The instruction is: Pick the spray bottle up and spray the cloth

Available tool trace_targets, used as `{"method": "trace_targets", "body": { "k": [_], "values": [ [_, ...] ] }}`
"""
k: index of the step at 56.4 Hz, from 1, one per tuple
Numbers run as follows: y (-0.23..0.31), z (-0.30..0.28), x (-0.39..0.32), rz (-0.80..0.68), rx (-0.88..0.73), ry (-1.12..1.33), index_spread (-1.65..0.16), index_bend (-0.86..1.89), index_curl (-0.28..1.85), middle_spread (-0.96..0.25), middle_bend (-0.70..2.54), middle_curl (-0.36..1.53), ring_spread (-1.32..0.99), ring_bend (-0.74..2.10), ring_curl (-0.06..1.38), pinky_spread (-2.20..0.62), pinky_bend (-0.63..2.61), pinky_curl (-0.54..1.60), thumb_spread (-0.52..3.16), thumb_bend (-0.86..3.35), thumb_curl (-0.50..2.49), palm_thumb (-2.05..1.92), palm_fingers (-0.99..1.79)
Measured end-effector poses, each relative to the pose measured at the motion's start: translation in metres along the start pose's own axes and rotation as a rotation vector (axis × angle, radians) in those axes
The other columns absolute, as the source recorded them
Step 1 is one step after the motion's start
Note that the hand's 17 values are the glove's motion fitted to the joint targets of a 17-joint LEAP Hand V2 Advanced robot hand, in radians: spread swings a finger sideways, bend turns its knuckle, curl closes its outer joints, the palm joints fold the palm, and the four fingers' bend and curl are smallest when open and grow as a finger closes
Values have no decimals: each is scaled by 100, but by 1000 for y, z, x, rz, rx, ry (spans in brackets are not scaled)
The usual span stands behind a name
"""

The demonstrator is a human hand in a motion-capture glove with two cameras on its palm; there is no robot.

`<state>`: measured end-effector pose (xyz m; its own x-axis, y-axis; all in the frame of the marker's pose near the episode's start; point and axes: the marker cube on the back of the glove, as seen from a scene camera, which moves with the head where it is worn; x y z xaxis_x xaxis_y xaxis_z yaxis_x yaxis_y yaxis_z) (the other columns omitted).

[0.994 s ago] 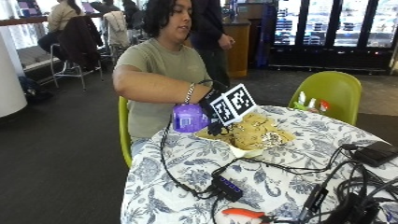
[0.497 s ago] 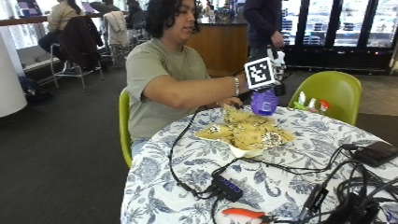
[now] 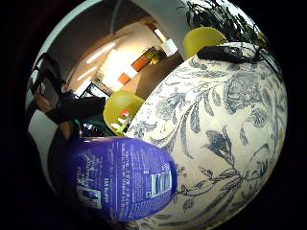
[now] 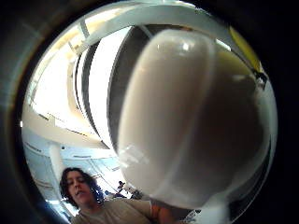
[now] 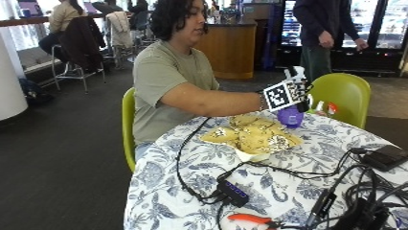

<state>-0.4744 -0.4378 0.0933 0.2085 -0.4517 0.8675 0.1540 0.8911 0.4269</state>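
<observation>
- Gloved, my right hand (image 5: pixel 294 94) holds the purple spray bottle (image 5: pixel 290 115) by its white top at the far side of the table (image 5: pixel 191 177), fingers wrapped around it as far as the outside view lets me judge; my bare hand is out of sight.
- Left of the bottle, the yellow patterned cloth (image 5: pixel 254 136) lies bunched on the floral tablecloth in front of me, with a black cable (image 5: pixel 185 158) trailing past it toward a small hub (image 5: pixel 233 193).
- Since a second ago I have carried the bottle from my near side of the cloth across to the far side, close to the green chair (image 5: pixel 344 96).
- From the little-finger palm camera, the bottle's (image 3: pixel 120 184) printed label fills the space beside the tablecloth (image 3: pixel 225 134); from the thumb side, its pale top (image 4: pixel 187 116) blocks most of the view.
- Judging by this, the pick-up is done, but the nozzle looks turned away from the cloth and nothing is sprayed yet; the bottle needs aiming back at it.
</observation>
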Motion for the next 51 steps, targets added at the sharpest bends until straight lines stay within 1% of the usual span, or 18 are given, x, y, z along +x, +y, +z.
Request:
{"method": "trace_targets", "body": {
  "k": [10, 13, 20, 23, 26, 29, 31, 32, 33, 36, 39, 43, 51],
  "values": [
    [-4, -2, 3, -18, 33, 22, -26, 19, 58, -10, 55, 53, -16, 61, 47, -25, 46, 40, 40, -3, 76, 99, 134],
    [-1, 0, 5, -13, 21, 21, -26, 19, 58, -11, 55, 53, -16, 61, 47, -25, 46, 40, 40, -3, 76, 99, 134],
    [0, -9, 11, 43, 3, -29, -26, 19, 58, -11, 55, 53, -16, 62, 47, -27, 47, 41, 39, -3, 76, 99, 134],
    [3, -14, 15, 99, -55, -56, -26, 18, 58, -11, 56, 53, -16, 62, 47, -27, 47, 41, 40, -4, 76, 98, 133],
    [16, -18, 21, 134, -198, -19, -27, 16, 57, -11, 55, 52, -16, 63, 47, -26, 48, 41, 43, -4, 76, 98, 131],
    [23, -26, 21, 146, -299, 41, -26, 16, 56, -10, 53, 52, -15, 61, 46, -20, 41, 39, 54, -4, 73, 95, 116],
    [25, -34, 22, 143, -333, 115, -27, 17, 56, -9, 53, 51, -15, 59, 45, -16, 33, 37, 61, -4, 71, 94, 109],
    [27, -38, 24, 137, -351, 165, -27, 19, 56, -9, 50, 50, -14, 55, 44, -13, 28, 36, 65, -4, 70, 92, 98],
    [29, -43, 26, 131, -368, 210, -27, 19, 56, -9, 49, 50, -14, 54, 45, -11, 27, 37, 68, -4, 69, 91, 97],
    [36, -59, 24, 119, -378, 289, -28, 17, 56, -7, 38, 47, -12, 44, 44, -3, 28, 38, 76, -7, 64, 82, 73],
    [43, -77, 18, 121, -367, 321, -28, 10, 52, -6, 34, 45, -11, 42, 42, 2, 28, 37, 80, -7, 60, 77, 67],
    [57, -105, 11, 129, -409, 373, -29, 5, 45, -6, 31, 43, -11, 40, 39, 8, 30, 36, 84, -6, 56, 73, 59],
    [85, -154, -1, 107, -530, 527, -33, 9, 36, -7, 27, 41, -11, 37, 37, 16, 31, 36, 89, -4, 49, 68, 42]
  ]
}}
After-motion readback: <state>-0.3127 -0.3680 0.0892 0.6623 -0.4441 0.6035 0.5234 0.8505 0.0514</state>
